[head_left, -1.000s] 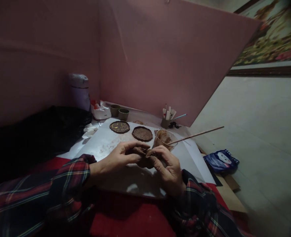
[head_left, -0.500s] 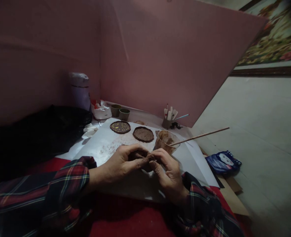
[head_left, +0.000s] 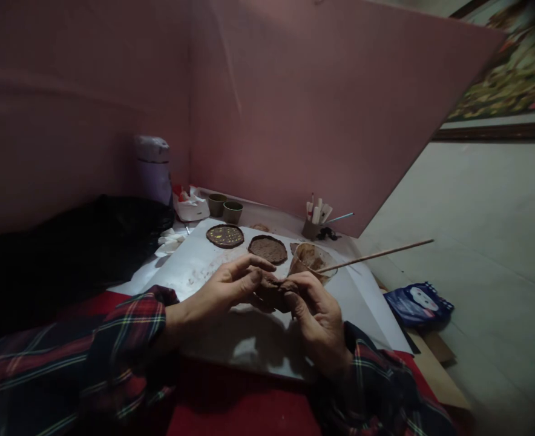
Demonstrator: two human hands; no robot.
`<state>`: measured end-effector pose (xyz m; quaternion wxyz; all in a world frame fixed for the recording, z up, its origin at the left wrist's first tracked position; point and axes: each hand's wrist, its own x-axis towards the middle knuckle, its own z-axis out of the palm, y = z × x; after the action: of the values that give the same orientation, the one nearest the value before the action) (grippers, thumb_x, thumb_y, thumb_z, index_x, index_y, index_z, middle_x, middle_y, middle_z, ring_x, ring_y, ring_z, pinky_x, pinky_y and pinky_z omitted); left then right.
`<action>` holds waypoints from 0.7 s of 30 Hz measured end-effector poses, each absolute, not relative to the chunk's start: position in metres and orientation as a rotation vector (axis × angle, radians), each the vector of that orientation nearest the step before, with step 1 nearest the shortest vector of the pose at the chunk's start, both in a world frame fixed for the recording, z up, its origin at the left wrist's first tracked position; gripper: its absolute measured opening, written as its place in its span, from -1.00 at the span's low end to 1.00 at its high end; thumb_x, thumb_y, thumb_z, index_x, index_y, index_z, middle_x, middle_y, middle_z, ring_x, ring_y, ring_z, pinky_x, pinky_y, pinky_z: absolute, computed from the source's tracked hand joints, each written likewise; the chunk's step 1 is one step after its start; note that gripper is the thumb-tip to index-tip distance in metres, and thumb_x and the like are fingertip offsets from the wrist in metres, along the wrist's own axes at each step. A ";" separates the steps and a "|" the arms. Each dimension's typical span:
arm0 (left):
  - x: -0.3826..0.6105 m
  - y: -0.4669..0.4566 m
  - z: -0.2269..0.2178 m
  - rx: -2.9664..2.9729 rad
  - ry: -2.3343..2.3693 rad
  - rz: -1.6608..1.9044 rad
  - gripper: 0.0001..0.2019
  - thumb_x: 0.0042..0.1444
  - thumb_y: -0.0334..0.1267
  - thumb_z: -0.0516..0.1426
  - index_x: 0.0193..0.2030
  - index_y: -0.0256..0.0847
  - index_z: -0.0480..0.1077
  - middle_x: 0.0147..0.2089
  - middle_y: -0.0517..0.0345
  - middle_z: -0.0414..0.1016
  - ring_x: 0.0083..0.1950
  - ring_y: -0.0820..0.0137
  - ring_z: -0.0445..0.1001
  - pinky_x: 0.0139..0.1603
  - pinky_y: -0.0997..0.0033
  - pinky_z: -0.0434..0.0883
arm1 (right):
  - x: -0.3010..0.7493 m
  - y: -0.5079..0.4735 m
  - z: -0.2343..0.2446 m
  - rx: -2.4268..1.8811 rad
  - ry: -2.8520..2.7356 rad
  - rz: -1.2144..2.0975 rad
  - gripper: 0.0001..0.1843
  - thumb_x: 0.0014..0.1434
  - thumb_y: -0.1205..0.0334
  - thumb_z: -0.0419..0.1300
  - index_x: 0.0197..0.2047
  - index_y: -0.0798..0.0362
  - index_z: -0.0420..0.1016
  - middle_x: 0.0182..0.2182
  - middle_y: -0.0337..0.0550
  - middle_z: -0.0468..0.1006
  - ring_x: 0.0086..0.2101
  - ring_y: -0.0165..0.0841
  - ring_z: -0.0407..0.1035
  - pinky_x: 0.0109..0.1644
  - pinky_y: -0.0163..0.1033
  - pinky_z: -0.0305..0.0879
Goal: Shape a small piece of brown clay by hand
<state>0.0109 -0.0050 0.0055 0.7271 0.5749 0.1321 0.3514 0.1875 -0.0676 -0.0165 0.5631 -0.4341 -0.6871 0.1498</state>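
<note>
A lump of brown clay-like dough point(head_left: 272, 293) is held up above the white sheet point(head_left: 244, 345) between both hands. My left hand point(head_left: 231, 284) grips its left side, the thumb on the near face and the index finger stretched out over the top. My right hand point(head_left: 319, 318) pinches the right end between thumb and fingers. Just behind the hands stands a clear cup point(head_left: 310, 257) smeared with brown, with a long thin stick point(head_left: 385, 249) leaning out of it. Two flat brown discs with raised rims lie beyond: a plain one point(head_left: 267, 249) and a yellow-speckled one point(head_left: 224, 236).
Two small dark cups point(head_left: 233, 212) and a white plastic bag point(head_left: 191, 206) stand at the back left, near a lilac bottle point(head_left: 153, 172). A pot of pens point(head_left: 311, 227) stands at the back. Black plastic point(head_left: 77, 248) covers the left; a blue pouch point(head_left: 419, 304) lies right.
My left index finger has lifted and straightened, and the left thumb has shifted, so more of the lump shows. My right hand keeps its pinch. The view has shifted slightly.
</note>
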 end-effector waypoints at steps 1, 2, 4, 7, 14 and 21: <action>0.011 -0.004 0.005 1.255 0.274 0.759 -0.74 0.14 -0.15 0.18 -0.07 -0.22 0.42 -0.17 0.03 0.56 -0.19 0.30 0.56 -0.16 0.31 0.46 | 0.189 -0.068 -0.017 -1.021 -1.612 0.343 -0.91 0.25 0.24 0.09 -0.22 0.02 0.40 -0.34 -0.17 0.40 -0.34 -0.36 0.36 -0.30 -0.25 0.34; 0.010 -0.003 0.004 1.258 0.271 0.741 -0.75 0.16 -0.16 0.16 -0.09 -0.24 0.45 -0.20 0.02 0.58 -0.19 0.29 0.57 -0.15 0.30 0.47 | 0.189 -0.068 -0.016 -1.021 -1.608 0.332 -0.91 0.25 0.25 0.09 -0.22 0.02 0.41 -0.34 -0.17 0.40 -0.34 -0.36 0.36 -0.29 -0.25 0.34; 0.009 -0.002 0.005 1.290 0.300 0.720 -0.79 0.14 -0.23 0.19 -0.11 -0.25 0.50 -0.23 0.02 0.60 -0.18 0.30 0.57 -0.13 0.33 0.47 | 0.190 -0.069 -0.016 -1.022 -1.608 0.312 -0.91 0.24 0.28 0.10 -0.21 0.02 0.43 -0.33 -0.16 0.42 -0.32 -0.35 0.37 -0.28 -0.25 0.34; 0.009 -0.004 0.009 1.306 0.390 0.717 -0.81 0.08 -0.27 0.24 -0.17 -0.28 0.55 -0.26 0.02 0.63 -0.27 0.36 0.57 -0.23 0.43 0.47 | 0.188 -0.072 -0.013 -1.024 -1.633 0.285 -0.88 0.21 0.33 0.14 -0.19 0.01 0.47 -0.34 -0.17 0.45 -0.32 -0.36 0.38 -0.27 -0.25 0.33; 0.011 -0.008 0.007 1.218 0.511 0.724 -0.79 -0.08 -0.29 0.33 -0.24 -0.23 0.59 -0.30 0.10 0.65 -0.31 0.41 0.55 -0.24 0.47 0.44 | 0.183 -0.077 -0.010 -1.021 -1.744 0.191 -0.84 0.17 0.39 0.17 -0.21 0.00 0.52 -0.39 -0.17 0.48 -0.39 -0.38 0.41 -0.35 -0.30 0.37; 0.012 -0.006 0.005 1.336 0.552 0.728 -0.86 -0.11 -0.32 0.34 -0.35 -0.26 0.59 -0.38 0.13 0.64 -0.34 0.40 0.53 -0.26 0.48 0.43 | 0.180 -0.079 -0.014 -1.049 -1.850 0.074 -0.81 0.17 0.44 0.14 -0.22 0.01 0.51 -0.40 -0.16 0.51 -0.41 -0.40 0.43 -0.37 -0.34 0.37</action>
<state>0.0118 -0.0057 0.0047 0.6900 0.5975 0.2467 0.3257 0.1804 -0.0792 -0.0144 0.4855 -0.4309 -0.7600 0.0305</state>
